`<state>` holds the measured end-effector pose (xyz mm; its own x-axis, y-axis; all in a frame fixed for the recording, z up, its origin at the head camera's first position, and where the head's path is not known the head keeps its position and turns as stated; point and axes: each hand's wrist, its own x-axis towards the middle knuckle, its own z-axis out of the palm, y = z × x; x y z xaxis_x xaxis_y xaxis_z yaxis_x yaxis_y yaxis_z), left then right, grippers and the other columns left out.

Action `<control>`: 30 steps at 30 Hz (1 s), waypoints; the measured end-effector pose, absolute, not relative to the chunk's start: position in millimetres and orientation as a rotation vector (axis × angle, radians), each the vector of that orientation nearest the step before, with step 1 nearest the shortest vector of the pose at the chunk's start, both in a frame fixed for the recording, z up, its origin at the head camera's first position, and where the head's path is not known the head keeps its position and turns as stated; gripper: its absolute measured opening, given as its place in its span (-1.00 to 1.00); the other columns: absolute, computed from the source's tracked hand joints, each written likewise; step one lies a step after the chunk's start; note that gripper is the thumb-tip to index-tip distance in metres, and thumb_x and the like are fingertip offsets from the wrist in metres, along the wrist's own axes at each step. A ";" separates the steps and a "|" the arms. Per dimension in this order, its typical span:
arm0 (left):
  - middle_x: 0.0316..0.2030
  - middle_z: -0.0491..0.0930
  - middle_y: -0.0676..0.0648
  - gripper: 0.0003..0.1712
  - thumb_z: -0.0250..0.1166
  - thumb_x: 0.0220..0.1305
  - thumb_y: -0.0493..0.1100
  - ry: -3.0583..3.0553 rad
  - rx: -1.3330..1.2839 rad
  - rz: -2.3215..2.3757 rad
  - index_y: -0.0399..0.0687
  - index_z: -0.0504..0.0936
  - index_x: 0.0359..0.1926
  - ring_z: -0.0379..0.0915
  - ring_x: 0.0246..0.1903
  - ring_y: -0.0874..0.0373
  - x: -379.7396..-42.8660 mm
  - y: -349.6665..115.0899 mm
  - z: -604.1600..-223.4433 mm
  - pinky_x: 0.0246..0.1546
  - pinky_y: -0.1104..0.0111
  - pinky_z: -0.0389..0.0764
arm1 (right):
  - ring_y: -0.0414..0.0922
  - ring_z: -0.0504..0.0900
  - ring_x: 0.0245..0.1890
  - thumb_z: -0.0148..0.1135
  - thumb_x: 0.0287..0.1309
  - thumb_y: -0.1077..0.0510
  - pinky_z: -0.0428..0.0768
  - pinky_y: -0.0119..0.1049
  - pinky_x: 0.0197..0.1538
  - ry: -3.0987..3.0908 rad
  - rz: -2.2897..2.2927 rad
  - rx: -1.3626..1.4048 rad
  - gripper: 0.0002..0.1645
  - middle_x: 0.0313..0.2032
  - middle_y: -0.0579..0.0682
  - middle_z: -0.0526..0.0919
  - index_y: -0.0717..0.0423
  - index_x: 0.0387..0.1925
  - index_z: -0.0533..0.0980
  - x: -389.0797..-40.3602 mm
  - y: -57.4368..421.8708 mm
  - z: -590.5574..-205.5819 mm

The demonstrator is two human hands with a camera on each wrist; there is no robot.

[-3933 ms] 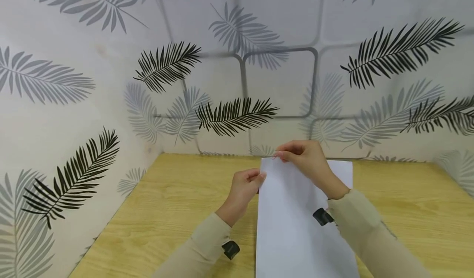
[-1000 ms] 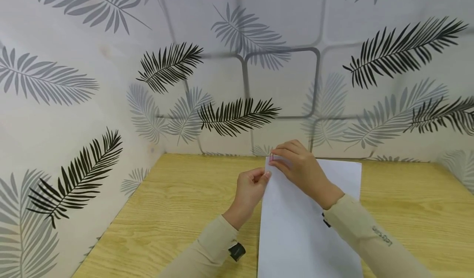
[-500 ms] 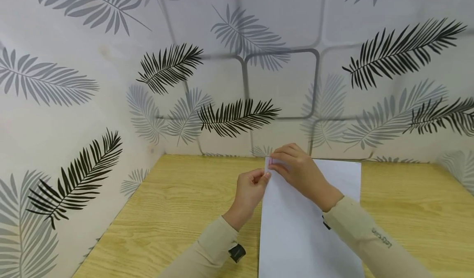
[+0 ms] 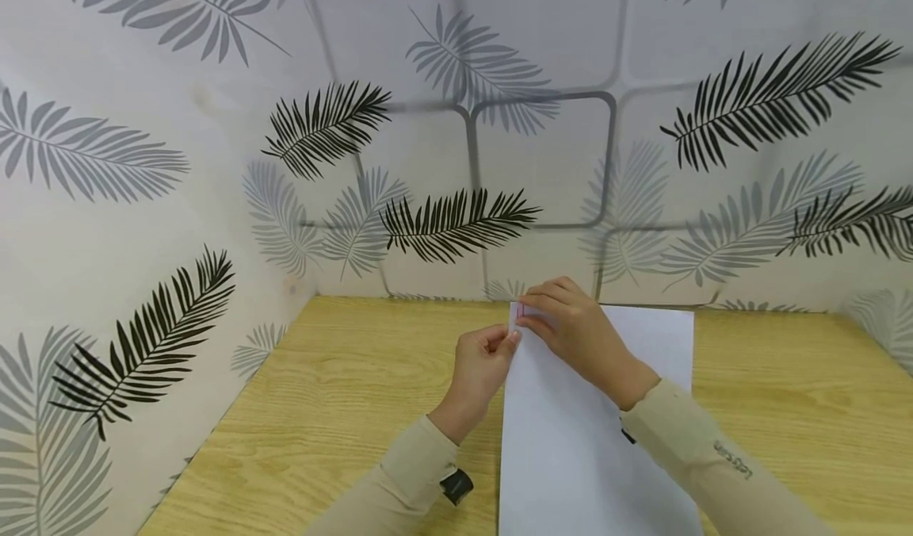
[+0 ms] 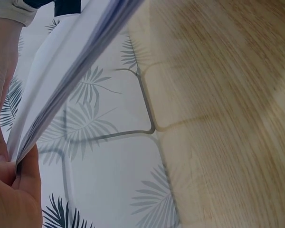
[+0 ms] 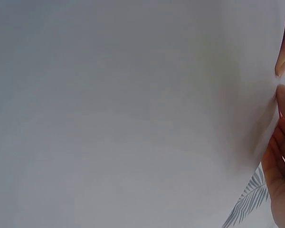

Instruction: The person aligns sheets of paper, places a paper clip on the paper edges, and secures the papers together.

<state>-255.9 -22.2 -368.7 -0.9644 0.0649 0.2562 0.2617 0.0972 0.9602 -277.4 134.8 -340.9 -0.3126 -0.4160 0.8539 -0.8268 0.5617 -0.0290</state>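
A stack of white paper [image 4: 585,441] is held up over the table, and the left wrist view shows the layered edges of its sheets [image 5: 61,90]. My left hand [image 4: 481,365] pinches the stack's left edge just below the top corner, thumb in front. At that corner, my right hand [image 4: 574,334] pinches a small pink paper clip [image 4: 521,312], which lies against the paper near its left edge. The fingers partly hide the clip. In the right wrist view the paper fills most of the picture, with fingertips of both hands close together along its edge.
The wood-grain table [image 4: 342,377] extends on both sides of the paper. Behind it and to the left stand walls covered with a leaf pattern [image 4: 456,227]. A small black device [image 4: 456,486] is strapped at the left wrist.
Since about one second ago, the right hand has brought the pink clip slightly down and left onto the paper's corner. Earlier, the clip sat at bunched fingertips. The left hand keeps its grip.
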 end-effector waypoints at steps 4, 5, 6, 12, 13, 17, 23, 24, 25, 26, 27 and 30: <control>-0.73 0.31 0.09 -0.83 0.22 0.31 -0.35 -2.227 -0.321 -1.968 -0.42 0.69 -0.26 0.12 -0.73 0.34 -254.1 -22.4 -367.3 -0.71 0.51 0.15 | 0.00 0.56 -0.16 0.51 -0.19 0.38 0.59 -0.18 -0.12 -1.962 0.604 0.998 -0.64 -0.25 0.08 0.67 0.29 -0.22 0.65 -276.1 134.4 -342.5; -0.73 0.30 0.08 -0.83 0.22 0.31 -0.37 -2.231 -0.320 -1.965 -0.44 0.69 -0.27 0.11 -0.73 0.34 -252.1 -22.5 -365.2 -0.71 0.51 0.14 | 0.00 0.56 -0.15 0.51 -0.18 0.39 0.60 -0.17 -0.12 -1.972 0.597 1.001 -0.63 -0.24 0.08 0.66 0.29 -0.21 0.65 -275.7 134.9 -342.6; -0.73 0.30 0.07 -0.84 0.21 0.30 -0.38 -2.230 -0.322 -1.964 -0.46 0.68 -0.28 0.11 -0.73 0.35 -249.2 -22.7 -361.8 -0.70 0.52 0.14 | 0.01 0.56 -0.14 0.50 -0.18 0.41 0.60 -0.17 -0.12 -1.983 0.596 1.006 -0.62 -0.23 0.08 0.65 0.29 -0.20 0.64 -274.5 135.8 -341.9; -0.69 0.38 0.01 -0.84 0.20 0.28 -0.43 -2.221 -0.342 -1.952 -0.53 0.65 -0.31 0.15 -0.69 0.35 -233.8 -24.1 -342.1 -0.65 0.53 0.19 | 0.01 0.54 -0.11 0.43 -0.15 0.51 0.58 -0.18 -0.12 -2.007 0.594 0.978 -0.53 -0.17 0.09 0.62 0.26 -0.10 0.61 -266.5 152.5 -330.9; -0.69 0.37 0.01 -0.84 0.21 0.29 -0.42 -2.226 -0.336 -1.944 -0.52 0.65 -0.32 0.15 -0.69 0.34 -235.6 -24.3 -343.5 -0.65 0.52 0.20 | 0.02 0.54 -0.11 0.43 -0.14 0.50 0.57 -0.18 -0.11 -2.004 0.595 0.953 -0.53 -0.17 0.10 0.62 0.26 -0.09 0.60 -265.0 157.3 -328.7; -0.72 0.31 0.07 -0.84 0.22 0.30 -0.37 -2.244 -0.305 -1.914 -0.45 0.67 -0.32 0.09 -0.70 0.32 -250.8 -25.3 -358.9 -0.66 0.51 0.17 | 0.08 0.53 -0.10 0.42 -0.11 0.48 0.50 -0.11 -0.06 -2.001 0.612 0.820 -0.53 -0.15 0.15 0.61 0.28 -0.06 0.59 -257.0 184.6 -322.5; -0.72 0.32 0.06 -0.84 0.23 0.30 -0.37 -2.215 -0.286 -1.926 -0.46 0.68 -0.27 0.09 -0.72 0.33 -263.2 -28.2 -369.8 -0.67 0.51 0.16 | 0.23 0.44 0.03 0.34 0.07 0.39 0.33 0.14 0.13 -2.044 0.683 0.583 -0.58 -0.08 0.24 0.58 0.34 0.02 0.53 -242.0 239.1 -331.5; -0.71 0.34 0.06 -0.84 0.23 0.29 -0.37 -2.214 -0.277 -1.929 -0.45 0.68 -0.26 0.09 -0.72 0.34 -263.4 -28.6 -369.7 -0.67 0.51 0.17 | 0.25 0.42 0.06 0.31 0.13 0.34 0.31 0.16 0.15 -2.058 0.695 0.553 -0.59 -0.06 0.25 0.56 0.35 0.04 0.52 -239.1 246.9 -335.1; -0.71 0.34 0.06 -0.84 0.23 0.29 -0.37 -2.214 -0.268 -1.932 -0.46 0.68 -0.25 0.10 -0.72 0.34 -261.8 -28.7 -367.2 -0.67 0.51 0.17 | 0.26 0.41 0.07 0.29 0.18 0.30 0.29 0.18 0.16 -2.061 0.704 0.538 -0.59 -0.04 0.27 0.56 0.36 0.06 0.50 -236.6 253.8 -339.2; -0.71 0.34 0.06 -0.84 0.23 0.30 -0.37 -2.212 -0.265 -1.934 -0.45 0.68 -0.24 0.09 -0.72 0.35 -258.4 -29.0 -363.4 -0.67 0.52 0.17 | 0.27 0.40 0.07 0.26 0.22 0.26 0.31 0.15 0.11 -2.066 0.701 0.526 -0.59 -0.03 0.29 0.55 0.38 0.07 0.49 -234.1 259.8 -343.4; -0.72 0.33 0.06 -0.84 0.22 0.30 -0.38 -2.211 -0.265 -1.937 -0.46 0.68 -0.24 0.08 -0.72 0.36 -254.2 -29.4 -358.5 -0.67 0.52 0.17 | 0.26 0.41 0.05 0.23 0.25 0.23 0.32 0.05 0.16 -2.074 0.700 0.522 -0.58 -0.02 0.30 0.55 0.40 0.08 0.47 -231.6 265.0 -348.1; -0.74 0.28 0.06 -0.84 0.21 0.30 -0.40 -2.204 -0.288 -1.948 -0.50 0.66 -0.25 0.06 -0.73 0.35 -245.5 -30.4 -349.2 -0.67 0.51 0.15 | 0.02 0.50 -0.02 0.17 0.31 0.21 0.37 -0.38 0.12 -2.157 0.760 0.497 -0.57 -0.01 0.29 0.56 0.39 0.13 0.43 -222.0 275.0 -360.6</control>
<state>-245.5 -30.4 -349.2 -0.9640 0.0222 0.2651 0.2658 0.1199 0.9565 -222.0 275.0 -360.6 -0.6195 -0.0984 0.7788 -0.5649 0.7448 -0.3553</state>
